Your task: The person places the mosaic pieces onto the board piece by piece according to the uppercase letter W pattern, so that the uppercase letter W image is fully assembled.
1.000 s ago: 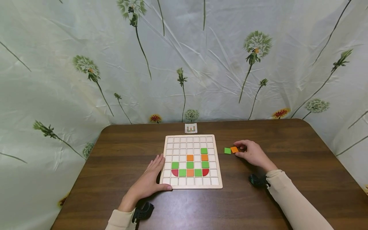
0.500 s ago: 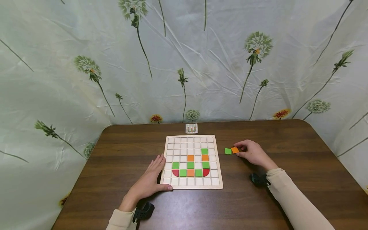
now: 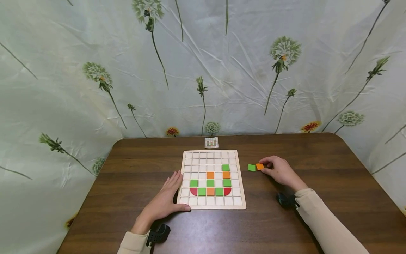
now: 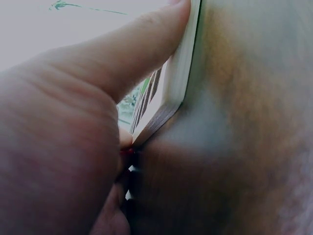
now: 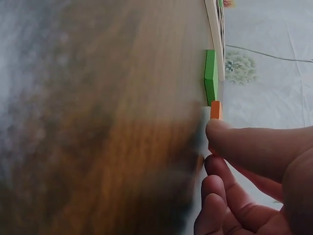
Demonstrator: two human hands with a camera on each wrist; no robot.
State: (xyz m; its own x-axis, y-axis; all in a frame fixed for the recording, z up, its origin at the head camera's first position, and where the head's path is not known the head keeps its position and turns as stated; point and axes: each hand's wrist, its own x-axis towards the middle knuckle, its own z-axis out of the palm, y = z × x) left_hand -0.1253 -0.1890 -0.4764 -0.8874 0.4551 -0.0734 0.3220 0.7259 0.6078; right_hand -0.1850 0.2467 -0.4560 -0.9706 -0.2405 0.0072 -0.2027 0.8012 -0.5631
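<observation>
My right hand (image 3: 280, 170) pinches an orange square tile (image 3: 259, 166) between thumb and fingers, to the right of the board. A green square tile (image 3: 251, 168) lies on the table just left of it; in the right wrist view this green tile (image 5: 210, 77) rests flat while the orange tile (image 5: 215, 110) shows at the thumb tip. With fingers straight, my left hand (image 3: 165, 197) rests against the left edge and lower left corner of the wooden grid board (image 3: 238, 206). Green, orange and red pieces sit in some of its cells. The left wrist view shows the thumb lying along the board's edge (image 4: 183, 73).
Behind the board lies a small pattern card (image 3: 211, 142) near the table's far edge. The brown wooden table (image 3: 215, 233) reaches back to a pale curtain (image 3: 234, 70) printed with dandelions. Each wrist wears a black camera.
The orange tile, tilted a moment ago, now sits squarer beside the green tile as my right fingers turn it slightly. The left hand keeps its place on the board.
</observation>
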